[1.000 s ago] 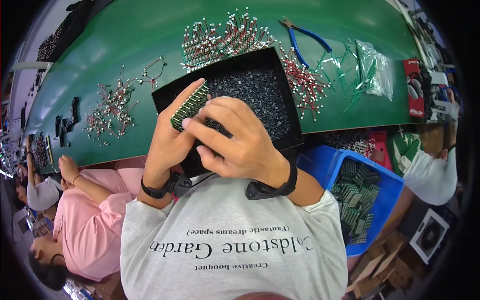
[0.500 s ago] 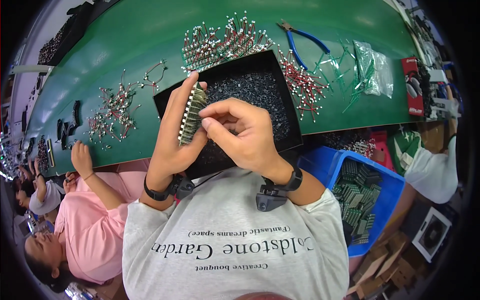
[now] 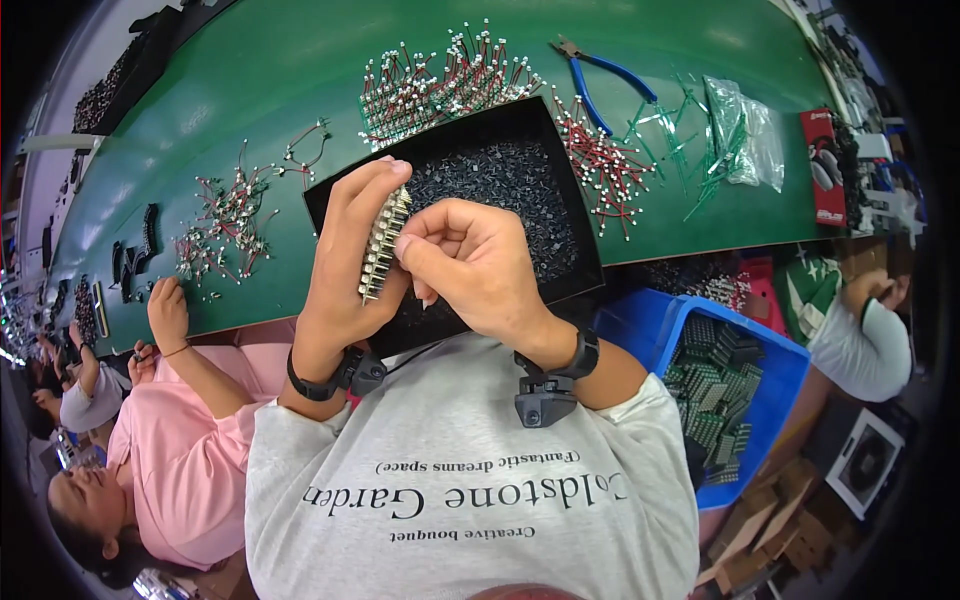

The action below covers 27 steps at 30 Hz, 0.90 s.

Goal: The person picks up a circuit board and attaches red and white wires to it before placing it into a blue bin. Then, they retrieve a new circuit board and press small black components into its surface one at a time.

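My left hand [image 3: 350, 250] grips a small circuit board panel [image 3: 383, 245] on edge, its row of pale connectors turned up toward me. At the panel's right side is my right hand [image 3: 475, 260], thumb and forefinger pinched against it. Whatever sits between those fingertips is too small to make out. Beneath both hands lies a black tray [image 3: 575, 225], holding many tiny black parts [image 3: 500, 190].
Behind the tray stand boards with red-wired white connectors [image 3: 430, 95]. Blue-handled cutters [image 3: 610, 85], loose red wires [image 3: 605, 170], green strips [image 3: 725, 165] and a clear bag [image 3: 750, 135] lie rightward. A blue bin [image 3: 780, 400] holds board panels. A co-worker in pink [image 3: 190, 440] sits left.
The panel has tilted in my left hand, so more of its connector face shows. My right hand has shifted slightly left, still pinched at the panel.
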{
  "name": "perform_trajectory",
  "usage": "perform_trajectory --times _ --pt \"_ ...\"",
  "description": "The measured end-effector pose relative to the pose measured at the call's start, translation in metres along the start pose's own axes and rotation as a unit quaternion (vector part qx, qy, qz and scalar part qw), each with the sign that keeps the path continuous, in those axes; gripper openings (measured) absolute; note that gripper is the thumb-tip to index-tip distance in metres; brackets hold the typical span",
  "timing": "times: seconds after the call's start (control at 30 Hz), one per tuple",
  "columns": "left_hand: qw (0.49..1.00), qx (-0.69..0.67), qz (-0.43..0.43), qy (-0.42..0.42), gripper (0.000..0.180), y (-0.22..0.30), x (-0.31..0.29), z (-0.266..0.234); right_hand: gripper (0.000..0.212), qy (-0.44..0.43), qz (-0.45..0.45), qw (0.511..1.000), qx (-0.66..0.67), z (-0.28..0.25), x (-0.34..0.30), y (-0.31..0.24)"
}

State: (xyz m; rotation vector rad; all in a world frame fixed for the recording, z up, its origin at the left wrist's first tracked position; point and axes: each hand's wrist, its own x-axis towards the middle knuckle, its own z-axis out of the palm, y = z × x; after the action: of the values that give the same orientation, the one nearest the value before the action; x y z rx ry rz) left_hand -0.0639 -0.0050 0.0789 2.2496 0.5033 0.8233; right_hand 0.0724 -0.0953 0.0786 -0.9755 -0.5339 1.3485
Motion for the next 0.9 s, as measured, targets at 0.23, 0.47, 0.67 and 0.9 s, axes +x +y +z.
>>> perform_trajectory --times 0.23,0.47,0.67,0.9 --pt "0.996 -0.054 -0.070 0.019 0.075 0.003 -0.003 0.000 0.008 0.021 -0.071 0.997 -0.026 -0.004 0.000 0.005" --pt "0.998 -0.054 -0.035 -0.005 0.072 0.001 -0.003 0.002 0.007 0.015 -0.063 0.997 -0.042 -0.003 0.005 0.004" --pt "0.881 -0.389 -0.268 -0.002 0.095 0.014 0.001 -0.011 0.005 0.062 -0.186 0.947 -0.253 -0.020 0.003 0.000" --pt "0.840 -0.465 -0.272 -0.067 0.107 0.018 0.001 -0.013 0.025 0.027 -0.507 0.746 -0.430 -0.017 0.013 -0.009"
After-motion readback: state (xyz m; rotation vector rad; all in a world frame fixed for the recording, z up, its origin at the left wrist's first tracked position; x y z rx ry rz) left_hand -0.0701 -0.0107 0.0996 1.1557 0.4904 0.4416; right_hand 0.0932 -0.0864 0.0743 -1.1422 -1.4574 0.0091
